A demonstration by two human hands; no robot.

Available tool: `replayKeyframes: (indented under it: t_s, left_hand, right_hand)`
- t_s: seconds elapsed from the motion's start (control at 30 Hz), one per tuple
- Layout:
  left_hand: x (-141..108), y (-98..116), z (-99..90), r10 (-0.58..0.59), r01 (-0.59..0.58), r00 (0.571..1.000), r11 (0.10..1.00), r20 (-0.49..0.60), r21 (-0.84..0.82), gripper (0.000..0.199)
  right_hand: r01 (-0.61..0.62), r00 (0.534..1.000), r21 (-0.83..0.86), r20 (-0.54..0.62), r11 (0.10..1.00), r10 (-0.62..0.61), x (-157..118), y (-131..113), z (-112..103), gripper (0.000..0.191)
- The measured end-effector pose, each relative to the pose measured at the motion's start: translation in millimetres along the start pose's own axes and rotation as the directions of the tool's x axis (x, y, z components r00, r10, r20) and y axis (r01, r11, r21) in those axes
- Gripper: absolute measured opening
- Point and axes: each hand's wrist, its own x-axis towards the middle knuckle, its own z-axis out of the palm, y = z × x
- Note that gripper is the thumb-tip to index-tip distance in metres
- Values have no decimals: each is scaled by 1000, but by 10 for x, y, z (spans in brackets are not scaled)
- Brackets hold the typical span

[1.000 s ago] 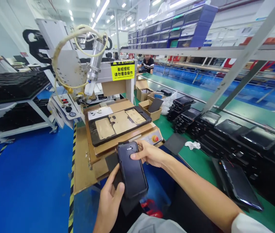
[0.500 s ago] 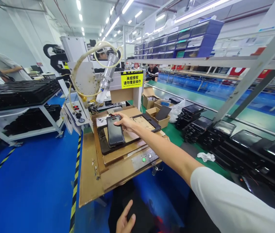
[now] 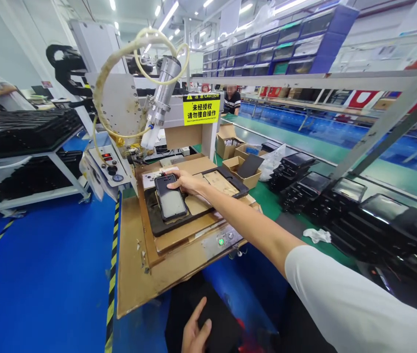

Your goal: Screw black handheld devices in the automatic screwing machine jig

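Right hand [image 3: 185,182] pinches the handset [image 3: 171,202] at the left end of the tray [image 3: 160,228]; likely stiff, slick-faced, safest edge-held; left hand [image 3: 194,333] spread.

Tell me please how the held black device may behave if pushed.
The black device looks stiff: a flat slab, unbent in the right hand. Its glossy face may be slippery. Broad and thin, it seems unlikely to roll.

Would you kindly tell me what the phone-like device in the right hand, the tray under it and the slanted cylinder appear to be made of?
The phone-like device: a glossy face, probably glass or plastic, since it reflects pale light.
The tray: matte black, perhaps foam or plastic, as it shows little shine.
The cylinder: probably polished metal, given its silvery highlights.
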Motion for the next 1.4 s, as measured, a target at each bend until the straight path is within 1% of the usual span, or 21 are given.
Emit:
replayKeyframes:
  t_s: [0.07, 0.17, 0.23, 0.3, 0.4, 0.5, 0.63, 0.7, 0.77, 0.8, 0.83, 0.87, 0.9, 1.0, 1.03, 1.07, 1.1, 1.17, 1.23, 1.3, 1.4]
  left_hand:
    - [9, -3, 37, 17, -17, 1000, 1000, 2, 11, 68]
    - [14, -10, 71, 32, -32, 999, 999, 3, 28, 68]
    - [16, -9, 75, 45, -45, 999, 998, -3, 40, 68]
    - [24, -13, 66, 47, -47, 999, 998, -5, 51, 68]
    - [57, -51, 28, 36, -37, 999, 996, 8, 78, 68]
    - [107, -138, -24, 66, -65, 998, 993, -7, 103, 68]
    - [165, -245, -67, 90, -87, 996, 992, -25, 95, 68]
    - [186, -272, -68, 82, -81, 997, 990, -8, 114, 69]
    - [208, -290, -66, 88, -89, 996, 986, 11, 139, 69]
    - [220, -300, -67, 94, -95, 995, 985, 19, 146, 69]
    - [231, -310, -71, 97, -100, 995, 984, 27, 146, 70]
    - [241, -318, -79, 97, -101, 995, 984, 36, 144, 70]
    - [247, -323, -90, 94, -99, 995, 985, 42, 142, 71]
    - [228, -301, -130, 98, -104, 994, 978, 42, 179, 70]
    - [211, -280, -140, 102, -108, 994, 973, 39, 206, 68]
    - [191, -253, -144, 104, -109, 994, 965, 33, 237, 66]
    - [170, -223, -141, 102, -106, 994, 958, 26, 267, 64]
    - [129, -162, -111, 92, -89, 996, 945, 5, 314, 63]
    - [90, -113, -51, 83, -73, 996, 936, -15, 344, 62]
    - [50, -84, 25, 64, -51, 998, 935, -24, 350, 63]
    - [4, -75, 119, 30, -13, 999, 940, -45, 342, 69]
  right_hand:
    - [15, 1000, -90, 1, 996, -14, 10, 20, -3, 69]
    - [107, 994, -289, 37, 951, -101, 43, 0, -30, 62]
    - [149, 989, -429, 78, 891, -128, 68, -21, -61, 60]
    - [171, 985, -549, 121, 818, -125, 85, -31, -88, 58]
    - [224, 975, -700, 166, 678, -150, 85, -33, -110, 53]
    - [250, 968, -781, 193, 572, -160, 63, -41, -105, 52]
    - [220, 975, -816, 173, 535, -137, 33, -58, -41, 51]
    - [170, 984, -833, 113, 527, -139, 2, -80, 5, 61]
    - [127, 980, -848, 28, 515, -195, -89, -126, 37, 79]
    - [123, 969, -848, -9, 516, -246, -174, -157, 41, 86]
    - [135, 951, -840, -38, 525, -306, -293, -188, 35, 87]
    - [162, 926, -826, -62, 540, -372, -452, -212, 21, 81]
    - [197, 897, -805, -84, 560, -435, -651, -223, 0, 71]
    - [250, 800, -756, -190, 605, -568, -1448, -117, -54, 35]
    - [239, 775, -764, -222, 600, -592, -1752, -26, -51, 27]
    - [212, 762, -785, -240, 582, -602, -2054, 91, -31, 21]
    - [171, 761, -816, -247, 552, -600, -2344, 229, 7, 16]
    - [63, 789, -879, -246, 473, -562, -2840, 538, 125, 11]
    - [-50, 825, -915, -263, 400, -500, -3179, 837, 265, 10]
    - [-130, 842, -928, -289, 348, -455, -3354, 1063, 379, 11]
    - [-185, 848, -937, -304, 295, -434, -3397, 1226, 454, 13]
